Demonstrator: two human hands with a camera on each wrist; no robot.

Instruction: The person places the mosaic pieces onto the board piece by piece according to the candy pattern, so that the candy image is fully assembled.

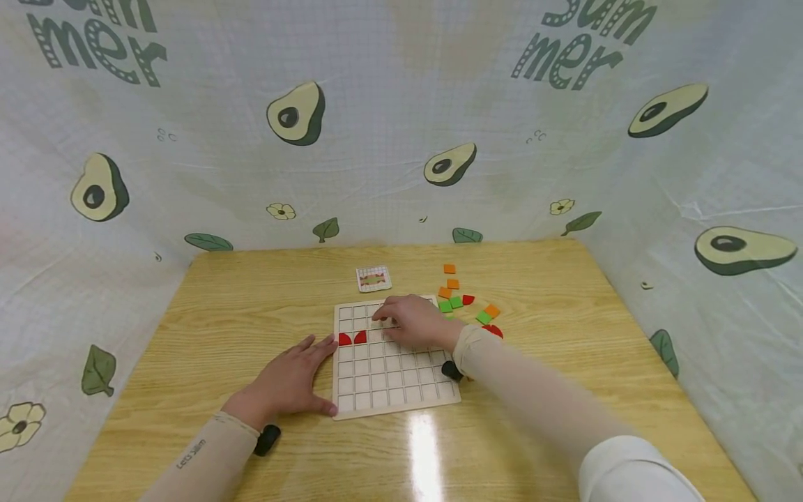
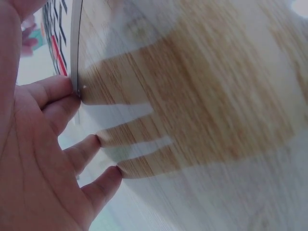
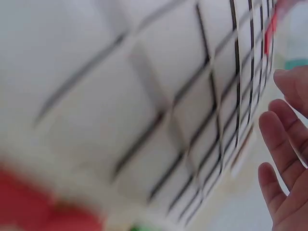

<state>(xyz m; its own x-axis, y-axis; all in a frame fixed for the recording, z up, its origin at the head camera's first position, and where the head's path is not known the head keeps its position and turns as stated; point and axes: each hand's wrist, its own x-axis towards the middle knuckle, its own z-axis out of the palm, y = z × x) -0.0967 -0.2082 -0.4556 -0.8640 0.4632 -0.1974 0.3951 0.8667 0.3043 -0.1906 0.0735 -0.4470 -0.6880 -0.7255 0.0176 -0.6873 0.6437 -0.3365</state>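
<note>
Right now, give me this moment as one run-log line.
Left hand: touching gridded board at left edge | right hand: over board | two red quarter-circle pieces: in board's left columns | patterned card: beyond board

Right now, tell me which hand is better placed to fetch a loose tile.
Probably the right hand: it is over the board, nearer the loose tiles, while the left hand touches the board's left edge.

A card point(image 1: 373, 279) lies behind the board point(image 1: 395, 380), tiles point(image 1: 456, 302) to the right.
</note>
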